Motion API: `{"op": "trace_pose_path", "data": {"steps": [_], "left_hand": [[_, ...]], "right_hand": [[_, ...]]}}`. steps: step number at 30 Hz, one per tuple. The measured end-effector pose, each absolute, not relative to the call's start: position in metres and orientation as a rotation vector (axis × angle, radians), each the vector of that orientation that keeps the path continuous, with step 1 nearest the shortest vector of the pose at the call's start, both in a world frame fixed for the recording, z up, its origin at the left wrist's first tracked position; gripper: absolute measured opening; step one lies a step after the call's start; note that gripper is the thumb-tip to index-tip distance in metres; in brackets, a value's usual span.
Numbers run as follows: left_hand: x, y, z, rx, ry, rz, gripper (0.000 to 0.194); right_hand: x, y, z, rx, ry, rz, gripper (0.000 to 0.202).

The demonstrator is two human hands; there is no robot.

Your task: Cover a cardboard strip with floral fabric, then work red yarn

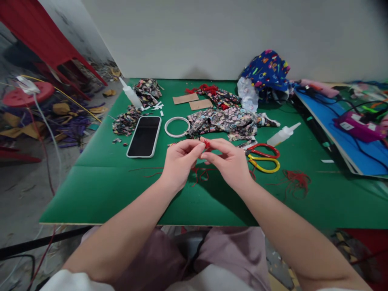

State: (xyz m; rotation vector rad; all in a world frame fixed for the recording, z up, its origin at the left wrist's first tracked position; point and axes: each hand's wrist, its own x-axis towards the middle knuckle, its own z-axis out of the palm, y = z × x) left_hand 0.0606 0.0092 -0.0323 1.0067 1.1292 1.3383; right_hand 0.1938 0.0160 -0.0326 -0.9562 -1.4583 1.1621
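My left hand [181, 160] and my right hand [228, 159] meet over the middle of the green table, fingertips pinched together. Between them is a small bunch of red thread [206, 143], mostly covered by the fingers. Loose red strands [198, 174] lie on the table below my hands. To the right of my right hand are scissors [266, 157] with one red and one yellow handle loop; their blades are partly hidden. Crumpled floral fabric [224, 121] lies just beyond my hands, beside a roll of white tape [177, 127].
A phone [144, 136] lies at left, near floral scraps [125, 121] and a white nozzle bottle [131, 93]. Another bottle [281, 135] lies by the scissors. Brown card pieces [185, 99] are at the back. A red thread tangle [297, 182] and a blue board [336, 129] are at right.
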Motion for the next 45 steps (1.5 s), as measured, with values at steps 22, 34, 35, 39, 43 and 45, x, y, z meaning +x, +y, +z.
{"op": "trace_pose_path", "data": {"steps": [22,34,35,39,43,45], "left_hand": [[0.0632,0.0095,-0.0333,0.946,1.168,1.372,0.016],[0.0633,0.0094,-0.0348,1.012,1.162,1.395,0.012],[0.0633,0.0093,-0.0348,1.01,1.157,1.392,0.011],[0.0635,0.0089,-0.0347,0.995,1.141,1.386,0.011],[0.0636,0.0092,-0.0342,0.949,1.134,1.354,0.012],[0.0638,0.0095,-0.0333,0.923,1.124,1.346,0.012]], "right_hand": [[0.19,0.0178,-0.0331,-1.025,-1.204,1.26,0.018],[0.1924,0.0181,-0.0341,-1.023,-1.23,1.243,0.016],[0.1925,0.018,-0.0338,-1.017,-1.228,1.245,0.015],[0.1927,0.0177,-0.0329,-1.008,-1.226,1.258,0.015],[0.1924,0.0172,-0.033,-1.003,-1.206,1.276,0.016],[0.1924,0.017,-0.0335,-0.996,-1.204,1.271,0.015]]}}
